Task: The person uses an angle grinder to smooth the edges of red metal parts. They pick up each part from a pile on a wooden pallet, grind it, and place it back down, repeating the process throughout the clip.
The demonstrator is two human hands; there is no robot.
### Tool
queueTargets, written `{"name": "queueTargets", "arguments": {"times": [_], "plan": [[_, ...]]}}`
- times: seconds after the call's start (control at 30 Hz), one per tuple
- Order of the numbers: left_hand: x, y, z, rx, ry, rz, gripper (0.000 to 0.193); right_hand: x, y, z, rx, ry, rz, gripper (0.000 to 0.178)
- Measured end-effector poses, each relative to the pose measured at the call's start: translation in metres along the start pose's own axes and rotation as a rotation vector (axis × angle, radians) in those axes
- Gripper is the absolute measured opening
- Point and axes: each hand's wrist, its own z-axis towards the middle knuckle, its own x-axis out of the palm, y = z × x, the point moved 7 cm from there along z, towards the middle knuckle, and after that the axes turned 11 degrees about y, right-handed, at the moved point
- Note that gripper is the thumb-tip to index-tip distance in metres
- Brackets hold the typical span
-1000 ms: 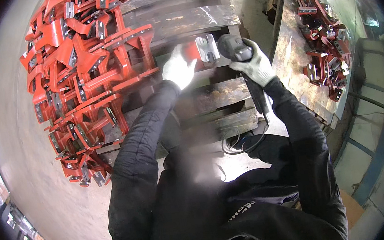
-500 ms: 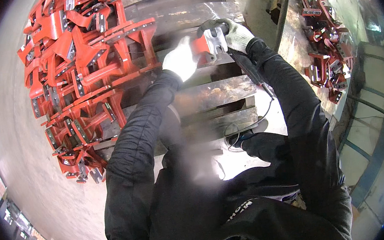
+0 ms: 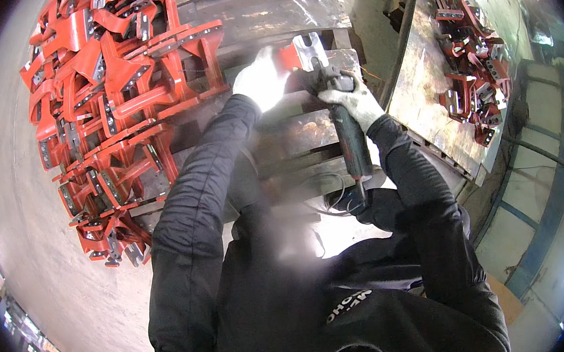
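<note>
My left hand, in a white glove, is closed on a red metal bracket. The bracket's forked end is bare grey metal and points away from the glove. My right hand, gloved too, grips a dark, corded angle grinder near its head. The grinder's head lies just below the forked end; whether its disc touches the metal I cannot tell. Thin orange streaks show to the right of the grinder's head. The left fingers are washed out by glare.
A large pile of red metal brackets lies on the left. Beneath my hands is a worn wooden pallet. On the right, more red brackets lie on a stained board. The grinder's cord loops near my leg.
My right hand and the grinder have swung down and toward me, so the grinder's body is now in plain view. The bracket in my left hand has shifted slightly up and left.
</note>
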Motion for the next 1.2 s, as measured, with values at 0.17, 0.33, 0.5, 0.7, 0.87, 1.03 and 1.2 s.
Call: {"name": "queueTargets", "arguments": {"times": [0.17,0.33,0.5,0.7,0.87,1.03,1.2], "plan": [[0.002,0.001,0.006,-0.034,0.062,-0.007,0.082,0.01,-0.03,-0.04,0.202,-0.221,0.314,0.088],[-0.009,-0.006,0.0,-0.08,0.117,-0.05,0.082,0.017,-0.004,-0.054,0.027,-0.38,-0.118,0.096],[-0.009,-0.003,0.001,-0.024,-0.006,0.029,0.081,0.039,0.033,-0.041,0.054,-0.369,-0.389,0.098],[-0.01,-0.004,0.002,-0.065,0.053,-0.056,0.082,0.039,0.032,-0.032,-0.06,-0.349,-0.478,0.093],[-0.011,-0.004,0.0,-0.073,0.059,-0.034,0.081,0.021,0.028,-0.039,-0.018,-0.456,-0.479,0.091],[-0.007,0.0,0.004,-0.065,0.052,-0.034,0.082,0.0,0.028,-0.036,-0.023,-0.502,-0.49,0.092],[-0.006,0.0,0.002,-0.044,0.016,-0.017,0.082,0.007,0.071,0.001,-0.144,-0.373,-0.488,0.091]]}}
